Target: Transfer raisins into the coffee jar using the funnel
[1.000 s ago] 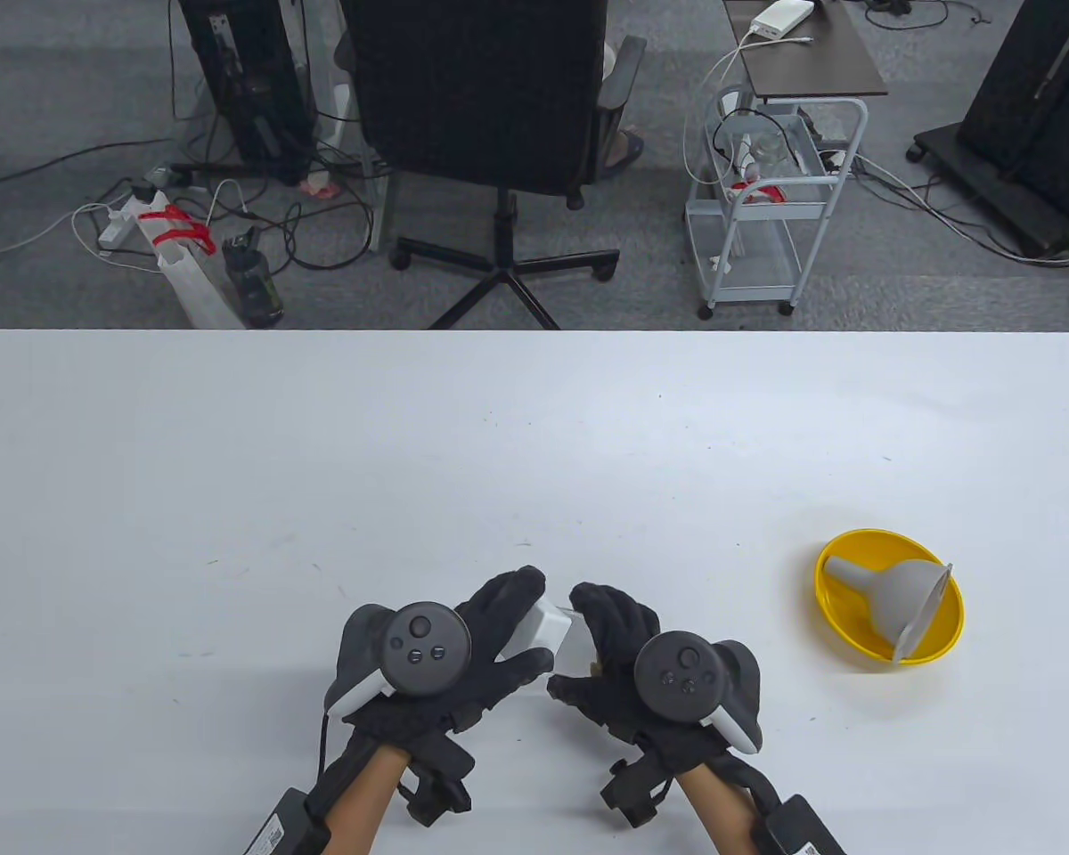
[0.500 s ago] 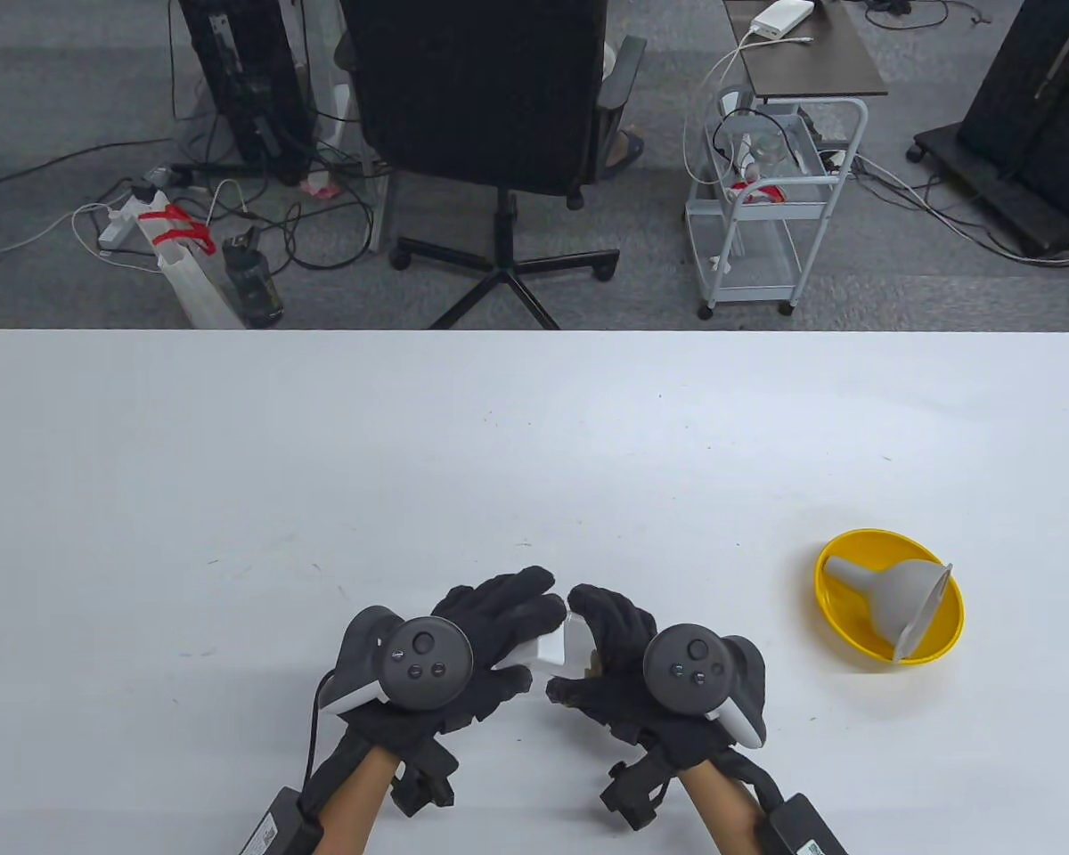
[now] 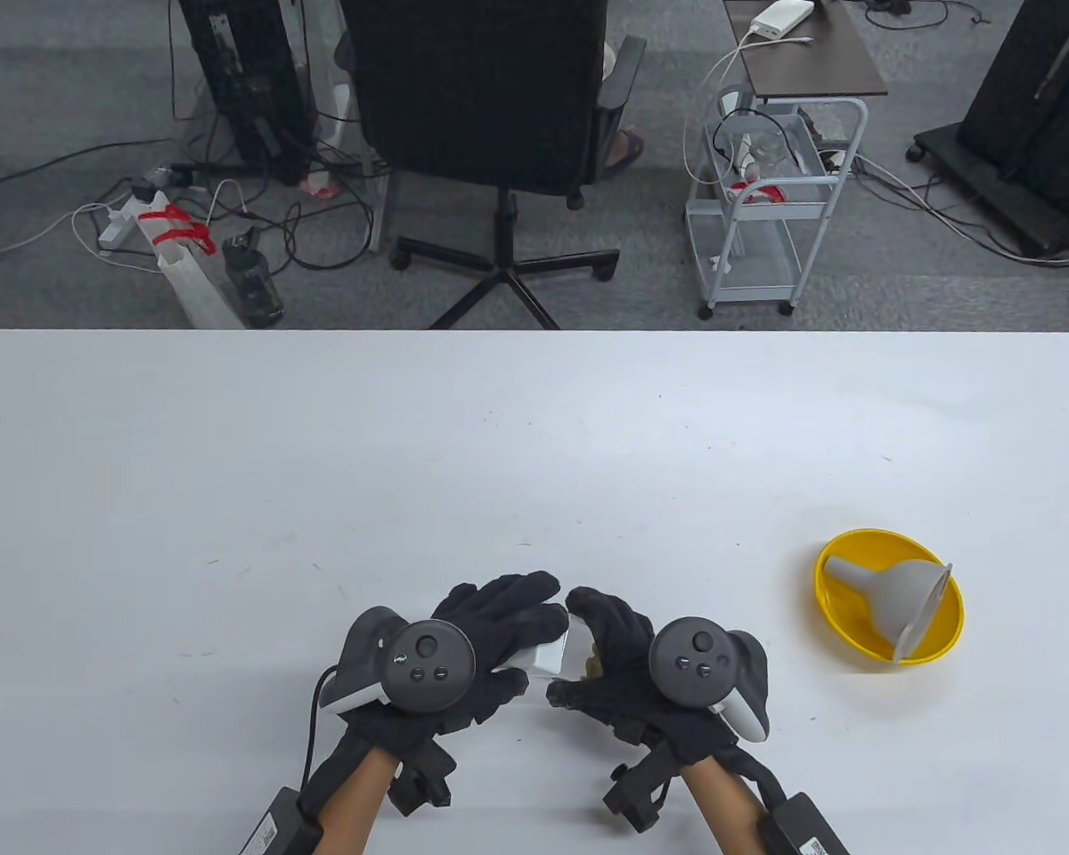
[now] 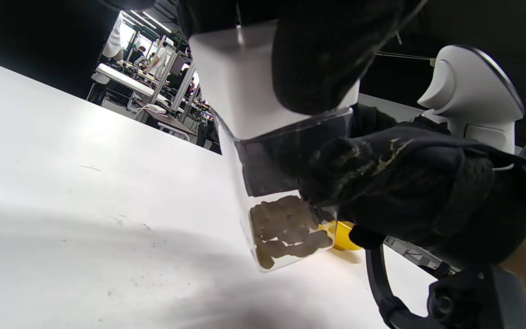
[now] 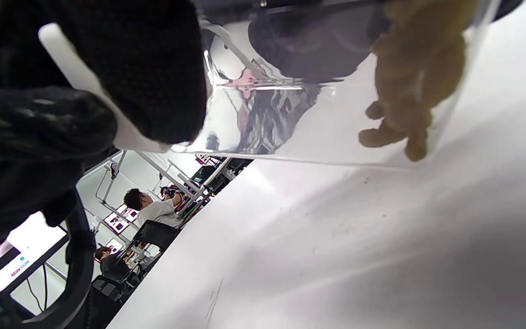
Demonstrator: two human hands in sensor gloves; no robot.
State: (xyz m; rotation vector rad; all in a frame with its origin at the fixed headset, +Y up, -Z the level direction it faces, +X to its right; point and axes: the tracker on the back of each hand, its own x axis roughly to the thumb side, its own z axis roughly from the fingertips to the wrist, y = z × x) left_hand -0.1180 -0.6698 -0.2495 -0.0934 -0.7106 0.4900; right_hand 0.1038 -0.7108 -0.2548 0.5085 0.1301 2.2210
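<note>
A clear square jar (image 4: pixel 286 183) with a white lid (image 3: pixel 552 655) is held tilted just above the table near its front edge. Raisins (image 4: pixel 286 230) lie at its bottom end and show in the right wrist view (image 5: pixel 409 91). My left hand (image 3: pixel 490 641) grips the white lid (image 4: pixel 240 82) from the left. My right hand (image 3: pixel 601 655) grips the clear body from the right. A grey funnel (image 3: pixel 895 597) lies on its side in a yellow bowl (image 3: pixel 855 637) at the right.
The white table (image 3: pixel 410 463) stretches far behind and to the left of the hands. A black office chair (image 3: pixel 490 116) and a white wire trolley (image 3: pixel 766 214) stand on the floor beyond the table's far edge.
My left hand has turned and closed further over the lid, and the two hands have drawn closer together. The jar has tilted slightly. The bowl and funnel have not moved.
</note>
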